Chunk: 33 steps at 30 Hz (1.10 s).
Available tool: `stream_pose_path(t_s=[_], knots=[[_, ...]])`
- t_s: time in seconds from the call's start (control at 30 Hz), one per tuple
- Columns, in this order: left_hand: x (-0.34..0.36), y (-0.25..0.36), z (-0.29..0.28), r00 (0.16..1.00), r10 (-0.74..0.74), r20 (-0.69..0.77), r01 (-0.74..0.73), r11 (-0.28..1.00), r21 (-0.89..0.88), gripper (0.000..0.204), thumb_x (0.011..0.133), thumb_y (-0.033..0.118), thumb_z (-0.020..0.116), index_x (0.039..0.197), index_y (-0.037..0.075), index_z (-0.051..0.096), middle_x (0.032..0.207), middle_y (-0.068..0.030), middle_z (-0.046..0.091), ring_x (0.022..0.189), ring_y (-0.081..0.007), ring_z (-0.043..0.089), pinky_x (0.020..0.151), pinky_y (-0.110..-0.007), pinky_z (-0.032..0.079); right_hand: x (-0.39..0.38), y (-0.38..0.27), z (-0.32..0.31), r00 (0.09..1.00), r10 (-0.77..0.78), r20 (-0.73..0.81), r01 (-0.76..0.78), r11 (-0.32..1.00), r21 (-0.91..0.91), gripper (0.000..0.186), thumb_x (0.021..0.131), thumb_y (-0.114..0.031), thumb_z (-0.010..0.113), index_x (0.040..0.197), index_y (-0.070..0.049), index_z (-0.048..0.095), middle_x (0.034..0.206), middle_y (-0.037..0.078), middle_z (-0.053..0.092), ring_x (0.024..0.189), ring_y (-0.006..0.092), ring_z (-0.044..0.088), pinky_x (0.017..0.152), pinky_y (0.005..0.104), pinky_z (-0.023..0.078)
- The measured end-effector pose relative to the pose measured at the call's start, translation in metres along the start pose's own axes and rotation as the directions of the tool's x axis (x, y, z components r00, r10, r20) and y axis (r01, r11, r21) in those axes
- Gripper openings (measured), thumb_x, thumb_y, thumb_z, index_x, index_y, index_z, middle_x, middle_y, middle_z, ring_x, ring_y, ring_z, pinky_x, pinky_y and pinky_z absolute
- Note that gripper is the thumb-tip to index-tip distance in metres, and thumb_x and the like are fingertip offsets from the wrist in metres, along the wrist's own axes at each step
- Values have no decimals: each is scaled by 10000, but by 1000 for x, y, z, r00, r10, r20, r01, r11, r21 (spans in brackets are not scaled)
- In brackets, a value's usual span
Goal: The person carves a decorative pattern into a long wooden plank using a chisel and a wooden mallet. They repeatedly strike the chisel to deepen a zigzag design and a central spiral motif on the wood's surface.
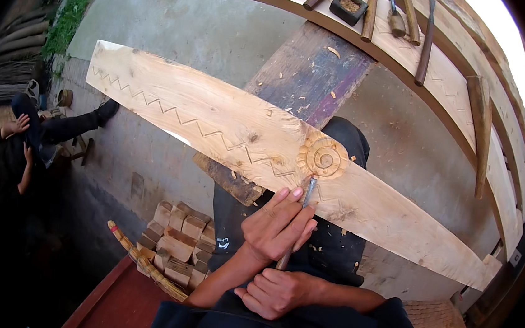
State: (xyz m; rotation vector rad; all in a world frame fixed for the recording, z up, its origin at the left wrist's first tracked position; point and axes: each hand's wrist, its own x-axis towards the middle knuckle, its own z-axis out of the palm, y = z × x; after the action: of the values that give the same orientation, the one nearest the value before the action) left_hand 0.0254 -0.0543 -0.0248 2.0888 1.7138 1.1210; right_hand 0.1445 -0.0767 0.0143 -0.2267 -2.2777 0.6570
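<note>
A long pale wooden board (204,121) lies slantwise before me, with a zigzag line cut along it and a round carved rosette (325,158) right of its middle. My left hand (279,225) rests at the board's near edge, fingers closed around the shaft of a carving chisel (309,194). Below it, my right hand (280,292) is wrapped round the chisel's wooden handle. The metal tip meets the wood just under the rosette; the handle's end is hidden in my right hand.
A scuffed plank (308,68) supports the board. Beyond it, a curved timber (444,86) carries several chisels (426,41), a small dark box (349,8) and a wooden mallet-like piece (479,127). Wood blocks (181,241) are piled at lower left. Another person (10,154) sits at far left.
</note>
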Motion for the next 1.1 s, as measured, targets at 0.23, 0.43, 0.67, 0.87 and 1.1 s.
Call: stream_pose_path(t_s=[0.23, 0.43, 0.67, 0.87, 1.1], knots=[[-1, 2, 1, 1000, -9, -1, 9, 1000, 16, 160, 969, 160, 840, 1086, 49, 844, 952, -89, 780, 1083, -289, 832, 1035, -435, 663, -6, 1, 1, 1000, -9, 9, 9, 1000, 28, 365, 942, -148, 832, 676, -118, 583, 629, -38, 431, 573, 111, 467, 568, 283, 321], [1, 1, 1, 1000, -10, -1, 10, 1000, 20, 177, 967, 165, 851, 1106, 55, 844, 954, -81, 779, 1092, -281, 829, 1032, -421, 664, -2, 4, -1, 1000, -12, 14, 11, 1000, 15, 344, 939, -143, 831, 685, -114, 601, 633, -41, 444, 575, 112, 469, 569, 285, 318], [-1, 2, 3, 1000, -18, -9, 18, 999, 42, 217, 955, 177, 875, 1143, 70, 849, 935, -59, 775, 1066, -261, 832, 1011, -412, 669, -4, 5, -1, 1000, -6, 20, 6, 1000, 6, 340, 937, -151, 835, 689, -116, 605, 632, -41, 446, 576, 110, 473, 572, 283, 319], [2, 2, 5, 999, -26, -31, 27, 999, 38, 241, 946, 194, 888, 1154, 78, 853, 925, -52, 775, 1058, -256, 833, 994, -411, 674, -5, 4, -2, 999, 6, 38, -5, 1000, -14, 320, 933, -153, 840, 696, -111, 629, 637, -41, 458, 584, 112, 483, 579, 280, 330], [0, -2, 8, 996, 69, -57, -68, 998, 8, 373, 951, 347, 902, 1197, 75, 829, 1028, -96, 803, 1073, -300, 827, 1008, -454, 669, -5, 4, -7, 1000, -8, -13, 8, 999, -32, 322, 907, -133, 870, 700, -102, 626, 651, -28, 500, 586, 120, 493, 576, 279, 359]])
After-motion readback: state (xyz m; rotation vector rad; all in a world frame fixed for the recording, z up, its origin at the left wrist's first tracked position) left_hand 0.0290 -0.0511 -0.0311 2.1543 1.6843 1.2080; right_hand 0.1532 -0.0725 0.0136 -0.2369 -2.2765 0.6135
